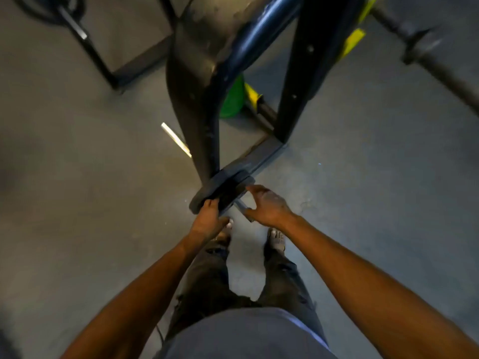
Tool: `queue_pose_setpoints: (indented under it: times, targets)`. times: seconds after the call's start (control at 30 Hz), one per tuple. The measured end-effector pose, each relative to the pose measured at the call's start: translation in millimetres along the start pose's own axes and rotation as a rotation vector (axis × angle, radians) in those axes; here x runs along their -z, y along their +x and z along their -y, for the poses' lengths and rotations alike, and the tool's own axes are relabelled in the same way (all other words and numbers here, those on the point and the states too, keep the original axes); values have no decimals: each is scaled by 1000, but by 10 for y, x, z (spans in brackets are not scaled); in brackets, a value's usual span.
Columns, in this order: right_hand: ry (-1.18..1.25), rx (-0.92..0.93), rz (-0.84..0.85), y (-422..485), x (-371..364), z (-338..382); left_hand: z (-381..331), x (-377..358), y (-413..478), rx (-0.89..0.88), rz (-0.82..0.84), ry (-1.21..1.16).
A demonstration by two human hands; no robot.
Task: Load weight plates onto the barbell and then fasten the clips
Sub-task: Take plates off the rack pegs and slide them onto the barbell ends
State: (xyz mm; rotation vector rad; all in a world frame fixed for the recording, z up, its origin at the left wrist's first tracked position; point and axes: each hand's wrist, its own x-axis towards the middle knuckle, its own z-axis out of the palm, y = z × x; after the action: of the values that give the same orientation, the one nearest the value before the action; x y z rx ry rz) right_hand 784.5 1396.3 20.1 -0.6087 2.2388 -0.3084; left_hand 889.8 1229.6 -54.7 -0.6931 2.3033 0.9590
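Note:
A dark weight plate (223,189) sits edge-on on the barbell sleeve (242,205), just in front of me at mid-frame. My left hand (208,218) grips the plate's near lower rim. My right hand (267,203) has its fingers spread, fingertips on the plate's right edge and thumb against the sleeve end. The bar itself runs away behind the plate and is mostly hidden by the rack. No clip is visible.
A black rack frame (197,81) with a blue tube (259,35) rises directly beyond the plate. A green plate (233,99) and yellow parts (350,44) lie behind it. Another bar (440,66) lies at the upper right. My feet stand below the sleeve on grey floor.

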Motion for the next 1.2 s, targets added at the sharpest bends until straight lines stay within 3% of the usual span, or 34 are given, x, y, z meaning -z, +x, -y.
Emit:
queue_pose_setpoints:
  times: [0.13, 0.37, 0.63, 0.73, 0.93, 1.03, 1.2]
  targets:
    - [-109, 220, -16, 337, -77, -279, -44, -315, -53, 36, -184, -168]
    - [-293, 484, -97, 695, -395, -728, -168, -601, 13, 134, -413, -159]
    - [-610, 618, -204, 939, -332, -682, -69, -677, 143, 46, -380, 94]
    - [-585, 605, -122, 945, -434, -765, -45, -930, 87, 75, -328, 8]
    - [-564, 613, -47, 989, -507, -872, -4, -1176, 49, 118, -408, -84]
    - [-590, 641, 34, 885, -425, -927, -55, -1178, -57, 101, -324, -73]
    - [-532, 645, 16, 239, -307, -1209, -298, -1170, -526, 1, -246, -36]
